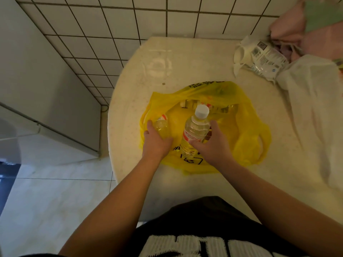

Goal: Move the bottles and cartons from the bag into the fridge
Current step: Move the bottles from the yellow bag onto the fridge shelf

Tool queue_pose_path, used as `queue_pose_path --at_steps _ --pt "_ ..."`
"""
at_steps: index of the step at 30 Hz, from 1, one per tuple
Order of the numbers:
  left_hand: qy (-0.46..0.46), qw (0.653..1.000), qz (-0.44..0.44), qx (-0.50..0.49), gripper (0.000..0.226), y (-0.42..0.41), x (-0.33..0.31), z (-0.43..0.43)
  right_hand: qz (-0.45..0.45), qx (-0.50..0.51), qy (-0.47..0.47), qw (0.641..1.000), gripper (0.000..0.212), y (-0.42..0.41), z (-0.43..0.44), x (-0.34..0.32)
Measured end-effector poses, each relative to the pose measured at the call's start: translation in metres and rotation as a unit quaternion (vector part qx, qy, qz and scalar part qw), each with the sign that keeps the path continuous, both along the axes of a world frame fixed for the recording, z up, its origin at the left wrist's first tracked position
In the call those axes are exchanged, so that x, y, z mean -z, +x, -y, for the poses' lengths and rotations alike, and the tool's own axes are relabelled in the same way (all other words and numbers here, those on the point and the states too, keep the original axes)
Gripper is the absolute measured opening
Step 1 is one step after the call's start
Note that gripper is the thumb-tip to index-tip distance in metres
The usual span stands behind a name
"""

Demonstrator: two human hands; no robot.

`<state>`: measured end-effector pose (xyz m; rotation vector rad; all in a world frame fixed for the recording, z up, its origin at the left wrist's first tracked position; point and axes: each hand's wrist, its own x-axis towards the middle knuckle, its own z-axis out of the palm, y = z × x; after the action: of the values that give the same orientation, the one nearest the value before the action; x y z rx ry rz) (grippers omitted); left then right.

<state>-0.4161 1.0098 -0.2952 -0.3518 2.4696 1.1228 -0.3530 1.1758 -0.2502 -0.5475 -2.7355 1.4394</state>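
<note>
Your yellow plastic bag (246,130) lies crumpled on the pale countertop (185,58), its mouth spread wide open. Near its middle a plastic bottle (194,130), clear with a white cap and a red-and-white label, leans cap-first away from you in the grip of your right hand (209,143). A second bottle (161,127), also clear, sits at the bag's left edge under your left hand (156,141), and small white-and-red tops (194,105) line the far inside
</note>
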Motion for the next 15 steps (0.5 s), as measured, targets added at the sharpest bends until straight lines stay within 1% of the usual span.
queue_pose_path --at_steps 2,3,6,10,13,15 --pt "0.072 0.997 -0.02 -0.037 0.085 0.0 -0.01 0.006 -0.018 0.013 -0.017 1.0 0.054 0.004 -0.003 -0.006" --pt "0.118 0.991 -0.014 -0.059 0.078 0.001 -0.015 0.009 -0.028 0.021 -0.031 0.999 0.054 0.006 -0.006 -0.01" --pt "0.248 0.96 0.037 -0.123 0.069 0.015 -0.035 0.015 -0.054 0.049 -0.062 0.995 0.053 0.015 -0.013 -0.022" --pt "0.347 0.924 0.073 -0.146 0.075 0.061 -0.059 0.016 -0.097 0.079 -0.116 0.985 0.052 0.035 -0.028 -0.033" --pt "0.386 0.909 0.072 -0.139 0.08 0.102 -0.065 0.01 -0.117 0.104 -0.157 0.975 0.049 0.051 -0.042 -0.037" --pt "0.415 0.894 0.077 -0.149 0.086 0.129 -0.064 0.005 -0.109 0.125 -0.215 0.962 0.046 0.063 -0.051 -0.037"
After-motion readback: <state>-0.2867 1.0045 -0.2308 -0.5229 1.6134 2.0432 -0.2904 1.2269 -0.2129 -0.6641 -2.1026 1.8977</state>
